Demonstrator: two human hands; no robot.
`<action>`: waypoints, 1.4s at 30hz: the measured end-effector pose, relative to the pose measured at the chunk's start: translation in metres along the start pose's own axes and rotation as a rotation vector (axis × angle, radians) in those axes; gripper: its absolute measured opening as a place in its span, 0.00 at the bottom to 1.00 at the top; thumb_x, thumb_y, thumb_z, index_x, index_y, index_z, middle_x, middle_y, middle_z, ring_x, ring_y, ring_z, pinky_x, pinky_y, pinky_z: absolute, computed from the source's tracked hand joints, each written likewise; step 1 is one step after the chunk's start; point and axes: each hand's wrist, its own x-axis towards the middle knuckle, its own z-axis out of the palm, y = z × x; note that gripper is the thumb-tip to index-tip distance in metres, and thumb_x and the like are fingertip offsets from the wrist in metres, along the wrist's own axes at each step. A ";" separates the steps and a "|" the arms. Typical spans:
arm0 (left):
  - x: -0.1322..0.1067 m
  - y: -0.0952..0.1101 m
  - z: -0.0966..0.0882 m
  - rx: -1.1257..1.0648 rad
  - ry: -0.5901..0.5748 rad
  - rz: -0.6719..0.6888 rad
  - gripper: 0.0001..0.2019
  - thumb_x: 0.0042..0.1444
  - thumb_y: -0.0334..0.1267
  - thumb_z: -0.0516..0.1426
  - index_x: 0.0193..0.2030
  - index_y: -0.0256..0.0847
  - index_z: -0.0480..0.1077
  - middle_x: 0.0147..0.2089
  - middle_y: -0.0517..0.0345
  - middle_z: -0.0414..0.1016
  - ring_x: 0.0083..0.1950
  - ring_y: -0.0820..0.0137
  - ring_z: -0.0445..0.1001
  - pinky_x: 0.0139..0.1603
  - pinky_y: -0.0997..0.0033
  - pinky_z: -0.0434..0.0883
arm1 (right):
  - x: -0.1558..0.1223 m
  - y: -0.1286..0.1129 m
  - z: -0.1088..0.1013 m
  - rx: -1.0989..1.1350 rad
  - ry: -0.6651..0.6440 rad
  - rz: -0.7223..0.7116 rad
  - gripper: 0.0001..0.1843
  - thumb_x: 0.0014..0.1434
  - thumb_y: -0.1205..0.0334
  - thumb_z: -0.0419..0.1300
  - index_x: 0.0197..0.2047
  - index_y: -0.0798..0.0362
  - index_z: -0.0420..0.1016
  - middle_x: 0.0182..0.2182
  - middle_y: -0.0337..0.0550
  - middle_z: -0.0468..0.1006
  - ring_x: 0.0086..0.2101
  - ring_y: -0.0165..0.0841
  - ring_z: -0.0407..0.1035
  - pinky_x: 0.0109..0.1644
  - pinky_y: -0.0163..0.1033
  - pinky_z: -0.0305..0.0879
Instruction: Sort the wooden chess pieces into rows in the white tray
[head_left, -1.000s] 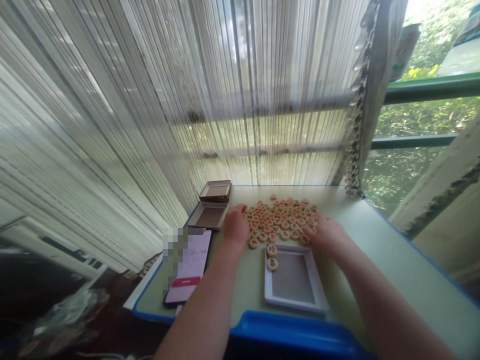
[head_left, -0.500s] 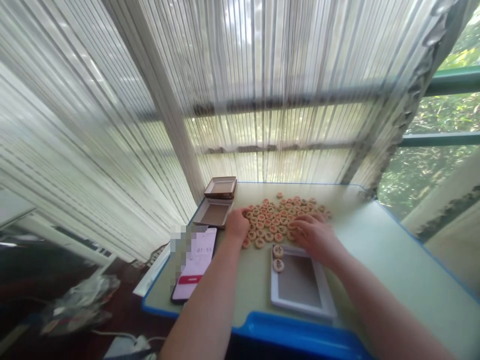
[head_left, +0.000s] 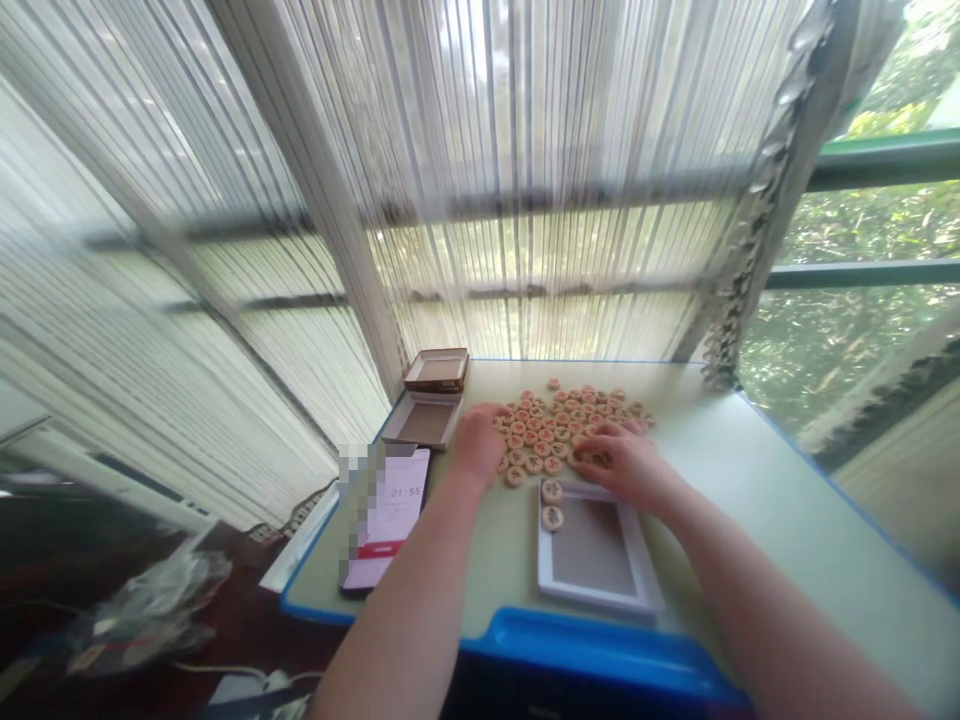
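Round wooden xiangqi pieces (head_left: 541,436) with red and black characters lie in a loose pile on the pale green table. At the pile's left edge is my left hand (head_left: 480,440), its fingers bent and apart, the fingertips touching pieces; no piece is seen gripped in it. My right hand (head_left: 626,462) rests over the right side of the pile. Its fingers are spread and curved around a few pieces, partly hiding them. Just below the pile sits a shallow white box tray (head_left: 546,560), with two black-marked pieces (head_left: 553,518) in its upper left corner.
At the back left are an open shallow box (head_left: 389,430) and stacked box parts (head_left: 436,386). A phone (head_left: 390,510) showing a timer lies beside my left forearm. A blue rim (head_left: 592,635) runs along the front; a string curtain (head_left: 540,270) hangs behind the table.
The view has shifted slightly. My right hand's fingers have curved in more over the pieces. My left hand stays at the pile's left edge. The two pieces in the tray keep their places.
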 end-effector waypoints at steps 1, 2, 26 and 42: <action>0.000 0.001 -0.001 -0.002 0.000 -0.002 0.24 0.41 0.18 0.48 0.40 0.40 0.75 0.45 0.57 0.76 0.48 0.71 0.71 0.55 0.74 0.65 | 0.000 0.000 0.000 -0.003 0.004 -0.001 0.14 0.52 0.50 0.58 0.37 0.45 0.79 0.36 0.44 0.74 0.39 0.39 0.62 0.43 0.41 0.59; 0.000 0.001 -0.001 -0.003 -0.004 -0.005 0.23 0.41 0.18 0.48 0.40 0.40 0.75 0.45 0.57 0.76 0.48 0.71 0.71 0.55 0.74 0.65 | 0.000 -0.001 0.000 -0.008 0.007 0.001 0.13 0.52 0.51 0.58 0.37 0.45 0.79 0.36 0.44 0.74 0.39 0.39 0.62 0.43 0.41 0.59; 0.002 -0.012 0.005 0.102 -0.150 -0.078 0.24 0.50 0.20 0.47 0.52 0.40 0.68 0.49 0.50 0.73 0.52 0.68 0.69 0.54 0.71 0.64 | 0.026 -0.017 -0.007 -0.050 -0.095 -0.068 0.15 0.55 0.52 0.55 0.42 0.46 0.77 0.39 0.46 0.73 0.42 0.40 0.65 0.45 0.42 0.61; -0.002 -0.006 0.013 0.317 -0.130 -0.073 0.17 0.60 0.36 0.44 0.50 0.44 0.69 0.45 0.49 0.71 0.47 0.63 0.67 0.50 0.65 0.64 | 0.123 -0.042 0.033 -0.042 -0.367 -0.215 0.19 0.58 0.58 0.49 0.50 0.49 0.72 0.38 0.50 0.74 0.39 0.37 0.69 0.42 0.37 0.60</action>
